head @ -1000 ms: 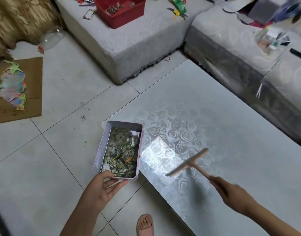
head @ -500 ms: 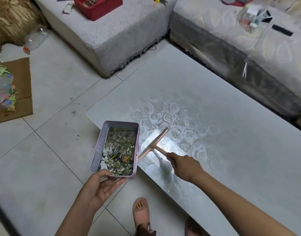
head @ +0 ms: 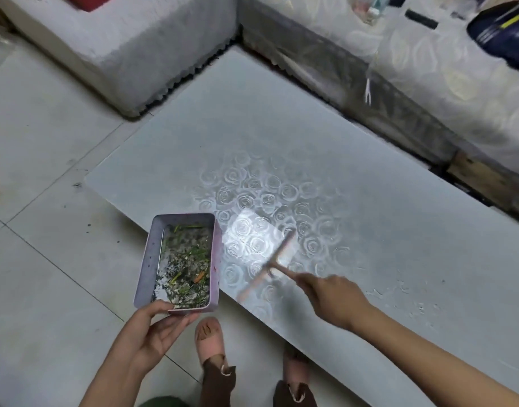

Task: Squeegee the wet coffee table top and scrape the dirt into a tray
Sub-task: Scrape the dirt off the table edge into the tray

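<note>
Wooden and T-shaped, the squeegee [head: 268,264] is gripped by its handle in the right hand [head: 330,298], fingers wrapped around the stem. Its crossbar is blurred with motion and lies on the coffee table [head: 369,201], angled across the glossy rose pattern. Half a second ago the crossbar was right up against the tray's long wall at the table edge; now it sits further along the top, apart from the tray, with a bright wet patch of reflected light between them. The right hand has drawn back with it, the forearm coming in from the lower right.

Just left of that grip, the left hand [head: 152,333] holds the tray [head: 148,259] by its near short end, thumb over the rim and fingers spread under the base. This hold matches the earlier frame. The tray's right wall touches or just overlaps the table's edge, and the rest hangs over the floor [head: 46,289]. Inside lies a wet grey mess of dirt [head: 184,265] with green stalks and an orange scrap.

Below the hands, two feet in pink slippers [head: 209,339] stand on the tiles beside the table's near edge. Beyond the table, a grey-covered sofa [head: 428,92] runs along its far side, and a matching ottoman [head: 129,51] stands off the far corner. The view has shifted since earlier, so less of the ottoman's top shows.
</note>
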Tool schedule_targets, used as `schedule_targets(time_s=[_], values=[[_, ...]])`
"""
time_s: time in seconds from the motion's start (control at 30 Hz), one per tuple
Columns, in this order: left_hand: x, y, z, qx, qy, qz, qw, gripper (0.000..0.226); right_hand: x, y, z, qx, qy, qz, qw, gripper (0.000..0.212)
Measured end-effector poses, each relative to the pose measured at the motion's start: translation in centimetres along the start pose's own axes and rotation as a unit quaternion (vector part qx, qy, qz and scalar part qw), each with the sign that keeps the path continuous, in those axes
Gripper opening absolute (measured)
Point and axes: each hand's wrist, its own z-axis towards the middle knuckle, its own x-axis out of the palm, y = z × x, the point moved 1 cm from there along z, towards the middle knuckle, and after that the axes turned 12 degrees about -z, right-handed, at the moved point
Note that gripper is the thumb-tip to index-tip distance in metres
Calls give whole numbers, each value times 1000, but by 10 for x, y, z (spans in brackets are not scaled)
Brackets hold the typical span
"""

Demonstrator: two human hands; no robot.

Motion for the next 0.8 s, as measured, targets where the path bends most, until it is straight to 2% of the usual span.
schedule_targets(time_s=[0.2,0.37,0.57,0.67,0.8], values=[[15,26,2,-4,-9,9,1000,12,-23,23,88,33,4,26,999,26],[26,35,6,-22,-7,20,1000,13,30,-32,19,76,33,85,993,27],[39,36,8,-28,8,41,999,18,34,-79,-40,89,87,30,992,35],[46,32,15,-22,12,56,998,15,-3,-71,-5,55,26,46,997,35],[56,28,25,-22,20,64,998,14,-60,-48,101,9,-43,45,998,37]])
